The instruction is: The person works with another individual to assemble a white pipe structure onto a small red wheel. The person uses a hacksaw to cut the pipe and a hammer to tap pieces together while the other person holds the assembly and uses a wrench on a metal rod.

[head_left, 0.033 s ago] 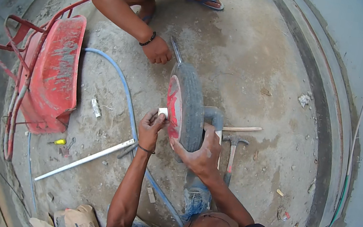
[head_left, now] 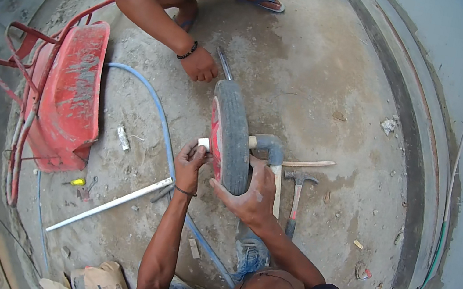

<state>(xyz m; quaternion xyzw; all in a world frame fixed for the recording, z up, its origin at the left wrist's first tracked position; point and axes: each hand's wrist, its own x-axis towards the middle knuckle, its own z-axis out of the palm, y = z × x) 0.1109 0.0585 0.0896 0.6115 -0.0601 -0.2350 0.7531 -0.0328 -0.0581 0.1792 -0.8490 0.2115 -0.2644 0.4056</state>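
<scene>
A wheel with a grey rubber tyre (head_left: 234,136) and a worn red hub stands upright before me. My right hand (head_left: 253,195) is wrapped round the tyre's near right side. With thumb and fingers my left hand (head_left: 189,165) pinches a short white pipe piece (head_left: 204,143) at the hub's left face. How far the piece goes into the hub is hidden. To the right of the wheel is a grey-blue pipe elbow (head_left: 271,145) with a cream stub. A co-worker's hand (head_left: 201,65) hangs near a metal tool (head_left: 225,63) beyond the tyre.
An overturned red wheelbarrow (head_left: 70,94) lies at left. A blue hose (head_left: 165,117) and a white pipe (head_left: 109,205) cross the ground. Near them are a yellow-handled screwdriver (head_left: 76,182) and a white tube (head_left: 123,138). A hammer (head_left: 296,199) and a wooden stick (head_left: 308,164) lie at right.
The wheel has turned and shifted slightly left, so less of its red face shows. More of the pipe elbow and its cream stub shows at right. Both hands keep their hold.
</scene>
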